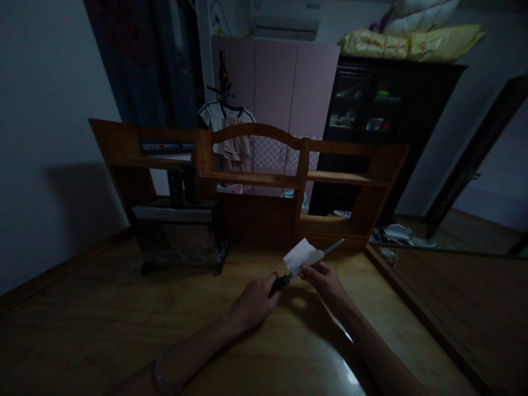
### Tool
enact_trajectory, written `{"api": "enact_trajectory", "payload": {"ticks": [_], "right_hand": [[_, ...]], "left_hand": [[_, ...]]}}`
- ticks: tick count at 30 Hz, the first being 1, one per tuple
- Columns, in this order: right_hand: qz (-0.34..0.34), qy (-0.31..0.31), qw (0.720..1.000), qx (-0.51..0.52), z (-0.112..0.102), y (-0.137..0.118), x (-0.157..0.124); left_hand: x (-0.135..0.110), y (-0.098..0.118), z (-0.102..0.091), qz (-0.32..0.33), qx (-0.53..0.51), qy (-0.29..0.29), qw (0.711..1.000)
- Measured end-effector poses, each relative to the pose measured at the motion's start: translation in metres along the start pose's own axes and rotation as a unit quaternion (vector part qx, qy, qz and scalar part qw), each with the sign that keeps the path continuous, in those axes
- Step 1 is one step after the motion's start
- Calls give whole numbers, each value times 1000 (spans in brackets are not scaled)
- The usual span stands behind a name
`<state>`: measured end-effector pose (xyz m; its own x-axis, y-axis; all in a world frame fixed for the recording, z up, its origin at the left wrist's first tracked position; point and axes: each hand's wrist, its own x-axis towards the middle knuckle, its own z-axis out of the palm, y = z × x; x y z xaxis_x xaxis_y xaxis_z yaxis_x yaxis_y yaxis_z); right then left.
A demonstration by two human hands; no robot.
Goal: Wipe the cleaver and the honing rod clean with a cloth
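Dim light fills the room seen in the head view, where a pink wardrobe (pixel 274 82) stands at the back beneath an air conditioner (pixel 286 19). Clothes (pixel 236 137) hang in front of it, and to its right is a black cabinet (pixel 416 99) topped with yellow bags (pixel 441 44). Nearer, a wooden shelf (pixel 251 179) runs along the far side of the desk (pixel 198 324), and a black box (pixel 185 212) sits on the desk at the left.

Over the middle of the desk, in front of the shelf, is a knife (pixel 279 285), its blade slanting up and away to the right. The left hand (pixel 258 297) (a bracelet (pixel 160 375) circles that forearm) is wrapped round the dark handle. White paper (pixel 302 256) sits on the blade, whose tip sticks out beyond it; whether the paper goes right round is too dim to tell. The right hand (pixel 325 283) pinches the paper's lower edge between thumb and fingers, just ahead of the handle and close to the left hand.
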<state>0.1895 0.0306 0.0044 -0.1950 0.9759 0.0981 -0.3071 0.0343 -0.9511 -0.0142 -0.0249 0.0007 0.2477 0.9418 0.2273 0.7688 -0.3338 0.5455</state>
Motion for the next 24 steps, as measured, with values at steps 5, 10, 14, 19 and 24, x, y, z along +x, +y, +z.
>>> {"api": "enact_trajectory", "payload": {"ticks": [5,10,14,19,24], "right_hand": [[-5,-43,998,39,2,-1,0],[1,-28,998,50,2,0,2],[10,-24,999,46,-2,3,4],[13,-21,999,46,-5,6,6],[19,-13,998,56,-2,5,4]], "left_hand": [[2,-5,3,-4,-7,19,1000],[3,-2,1,-8,-20,28,999],[1,3,-2,-20,-24,19,999],[1,2,-1,-29,-9,11,999],[1,-3,2,-3,0,19,1000]]}}
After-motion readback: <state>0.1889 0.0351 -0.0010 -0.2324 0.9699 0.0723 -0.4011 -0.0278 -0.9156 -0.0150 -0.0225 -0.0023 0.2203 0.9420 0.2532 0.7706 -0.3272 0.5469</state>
